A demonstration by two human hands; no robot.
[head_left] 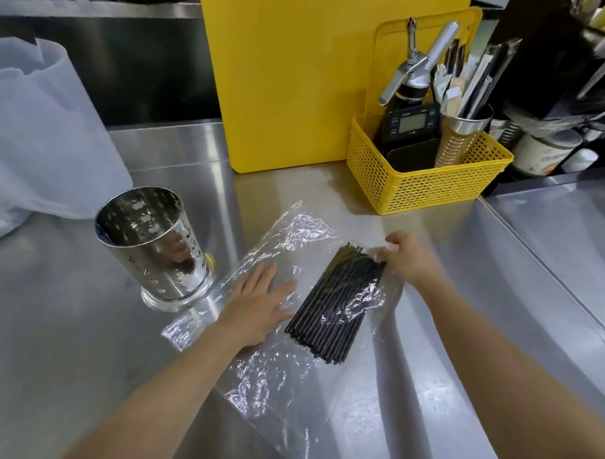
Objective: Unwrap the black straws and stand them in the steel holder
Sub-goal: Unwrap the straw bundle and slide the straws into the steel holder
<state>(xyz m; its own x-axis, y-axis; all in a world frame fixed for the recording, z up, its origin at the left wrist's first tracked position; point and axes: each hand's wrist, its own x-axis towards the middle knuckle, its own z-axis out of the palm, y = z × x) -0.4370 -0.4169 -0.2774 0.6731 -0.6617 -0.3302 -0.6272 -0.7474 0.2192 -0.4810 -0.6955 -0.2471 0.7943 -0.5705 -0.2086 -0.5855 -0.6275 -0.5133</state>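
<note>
Straws (336, 299): 1 black bundle on crinkled clear wrap (294, 234); L hand (257, 306) flat on wrap, R hand (409, 260) pinching it; 1 perforated steel holder (156, 245).

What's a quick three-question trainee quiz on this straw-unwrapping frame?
1. True or false: the straws already stand in the holder.
2. The left hand is: A) gripping straws; B) flat on the plastic wrap; C) inside the holder.
3. Fill in: the holder stands to the ___ of the straws.
Key: 1 false, they lie in the wrap; 2 B; 3 left.
</note>
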